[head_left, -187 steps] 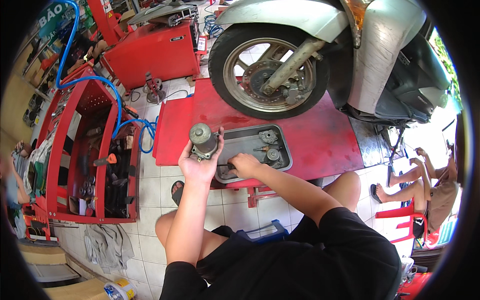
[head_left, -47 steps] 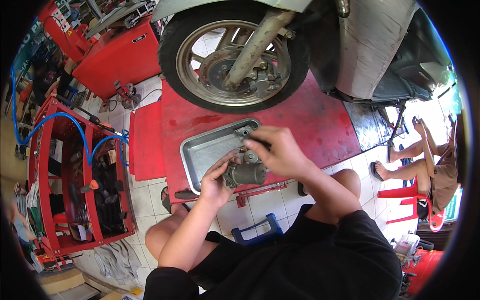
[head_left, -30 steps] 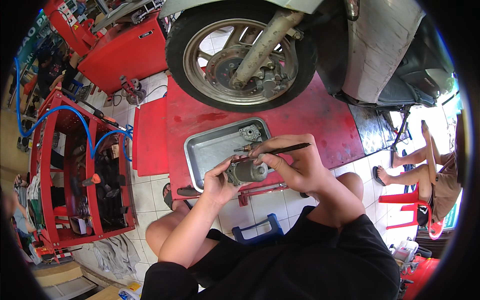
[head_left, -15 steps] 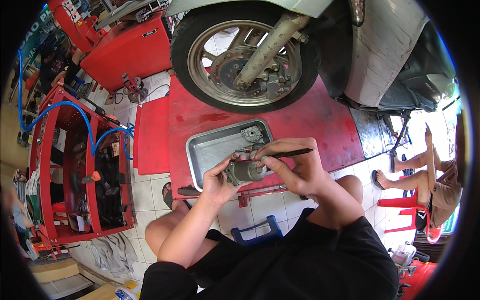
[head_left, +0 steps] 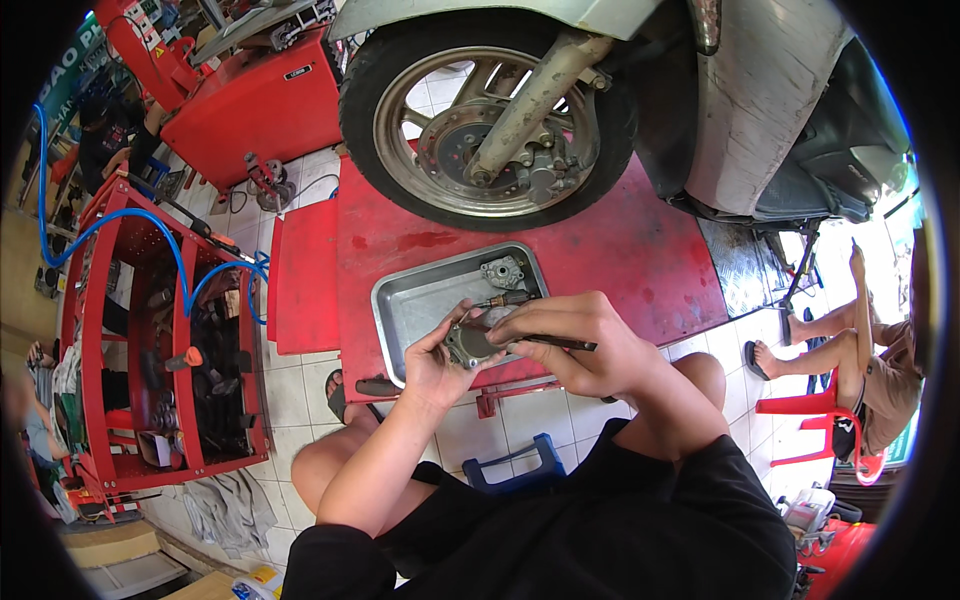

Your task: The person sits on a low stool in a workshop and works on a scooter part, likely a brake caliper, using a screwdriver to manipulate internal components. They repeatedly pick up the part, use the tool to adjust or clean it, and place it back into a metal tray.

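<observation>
Left hand: fingers curled around a dull grey metal housing, gripping it from the left. The housing is held above the near part of a shallow metal tray, its flanged end turned left and toward the wearer; the right side is covered by the other hand.

Right hand: fingers bent and pinching a slim dark tool, whose free end sticks out to the right. Its working end is hidden by the fingers; cannot tell whether it touches the housing. Right fingertips are at the housing's right side.

Tray: rounded corners, set on the near side of a red table. At its far right lies a round cast metal piece; just nearer, a narrow part with a dark body, partly covered by the right hand.

Surroundings: a scooter front wheel stands on the table beyond the tray. To the left, a red tool cart with a blue hose looping over it. On the near side, a blue stool on the tiled floor, between the wearer's legs. Far right: a person seated on a red chair.
</observation>
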Demonstrator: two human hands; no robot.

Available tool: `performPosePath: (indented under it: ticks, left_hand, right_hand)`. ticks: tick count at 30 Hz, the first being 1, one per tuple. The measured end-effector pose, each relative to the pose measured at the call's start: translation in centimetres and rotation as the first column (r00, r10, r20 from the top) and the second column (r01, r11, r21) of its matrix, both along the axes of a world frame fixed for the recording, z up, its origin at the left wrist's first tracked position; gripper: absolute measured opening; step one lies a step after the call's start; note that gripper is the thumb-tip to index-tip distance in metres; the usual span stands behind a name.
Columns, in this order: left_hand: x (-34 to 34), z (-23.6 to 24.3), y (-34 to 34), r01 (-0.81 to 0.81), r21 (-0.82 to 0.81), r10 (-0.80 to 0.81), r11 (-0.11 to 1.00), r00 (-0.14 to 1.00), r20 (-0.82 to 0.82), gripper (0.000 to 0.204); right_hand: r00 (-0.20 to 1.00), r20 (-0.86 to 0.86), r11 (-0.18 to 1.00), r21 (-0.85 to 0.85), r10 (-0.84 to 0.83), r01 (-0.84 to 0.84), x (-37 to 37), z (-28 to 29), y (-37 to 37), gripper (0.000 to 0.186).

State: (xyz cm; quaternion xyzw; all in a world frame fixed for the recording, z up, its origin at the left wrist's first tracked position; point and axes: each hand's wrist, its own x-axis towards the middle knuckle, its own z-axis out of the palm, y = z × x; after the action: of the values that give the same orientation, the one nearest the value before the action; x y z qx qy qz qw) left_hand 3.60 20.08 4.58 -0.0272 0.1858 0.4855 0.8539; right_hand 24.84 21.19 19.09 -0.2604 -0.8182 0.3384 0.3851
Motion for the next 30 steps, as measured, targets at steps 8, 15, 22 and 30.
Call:
performPosePath:
  ticks: [8,15,22,30]
  left_hand:
    - [0.6,0.3,-0.2,0.019,-0.028,-0.022,0.999,0.994,-0.110,0.048]
    - [1.3,0.9,-0.2,0.035,-0.005,-0.036,0.999,0.992,-0.124,0.054]
    - [1.6,0.2,0.0,0.068,0.013,-0.066,0.998,0.992,-0.111,0.057]
    - [1.8,1.1,0.2,0.080,-0.052,-0.086,0.995,0.987,-0.135,0.058]
  right_hand:
    - [0.979,-0.035,0.979,-0.057,-0.200,0.198,0.2,-1.1,1.5,0.014]
    - [0.971,-0.129,0.974,-0.136,-0.199,0.182,-0.7,-1.4,0.4,0.020]
    - [0.975,0.026,0.957,-0.188,-0.223,0.223,1.7,-2.6,-0.1,0.019]
    - [0.993,-0.036,0.984,-0.148,-0.109,0.102,1.5,-1.2,0.3,0.017]
